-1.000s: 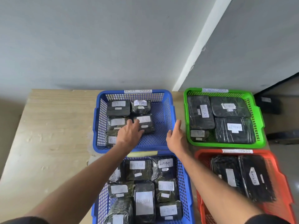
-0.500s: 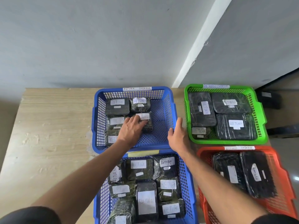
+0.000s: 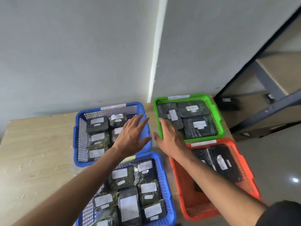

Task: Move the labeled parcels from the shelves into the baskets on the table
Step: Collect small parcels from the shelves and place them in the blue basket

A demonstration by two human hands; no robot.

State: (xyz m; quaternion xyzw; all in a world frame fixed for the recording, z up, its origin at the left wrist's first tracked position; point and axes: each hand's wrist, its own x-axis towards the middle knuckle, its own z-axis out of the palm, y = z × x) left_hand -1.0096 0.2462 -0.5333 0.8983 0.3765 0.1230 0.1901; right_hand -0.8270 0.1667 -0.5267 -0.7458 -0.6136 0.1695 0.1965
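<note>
Four baskets of black wrapped, white-labelled parcels stand on the wooden table (image 3: 37, 152). My left hand (image 3: 132, 136) hovers, fingers straight and empty, over the right part of the far blue basket (image 3: 76, 137), above its parcels (image 3: 97, 124). My right hand (image 3: 169, 137) is spread and empty at the near left corner of the green basket (image 3: 218, 118), which holds large parcels (image 3: 198, 126). The near blue basket (image 3: 167, 185) and the orange basket (image 3: 195, 211) lie under my forearms. A dark parcel (image 3: 228, 102) sits on the low shelf at the right.
A grey metal shelf frame (image 3: 267, 110) with wooden boards stands at the right, beyond the table. A grey wall rises behind the baskets. Bare table top lies to the left of the blue baskets. Grey floor shows at the lower right.
Both hands have lifted off the far blue basket and drifted right. The view has swung up and to the right, bringing the shelf frame into sight.
</note>
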